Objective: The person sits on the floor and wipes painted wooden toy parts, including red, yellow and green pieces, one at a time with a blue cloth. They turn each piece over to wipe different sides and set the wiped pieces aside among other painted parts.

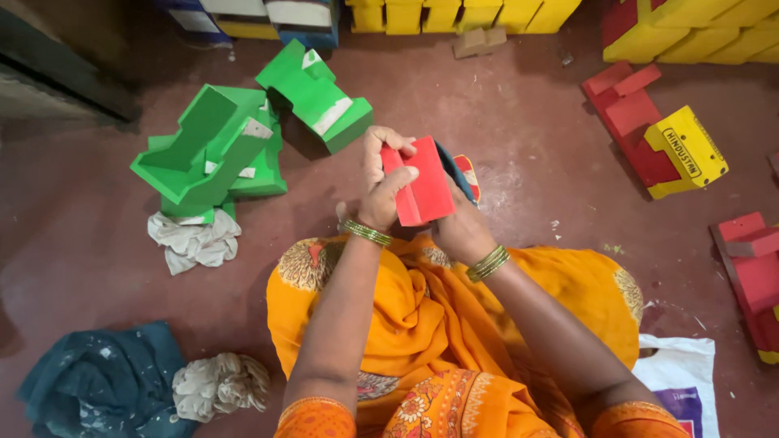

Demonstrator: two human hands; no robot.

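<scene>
Down over the lap, both hands are clamped on a red block (427, 191) held above the orange cloth (422, 324). The left hand (383, 182) wraps its near edge with fingers curled over the top, and the right hand (461, 229) grips from behind, largely hidden by the block. Green blocks (235, 138) lie piled on the red floor (503, 113) to the left, a white rag (195, 242) just beside them. A red and yellow block (661, 142) lies well apart to the right.

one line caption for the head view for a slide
Seated person's left hand and right hand hold a red block above green blocks on the floor.
</scene>
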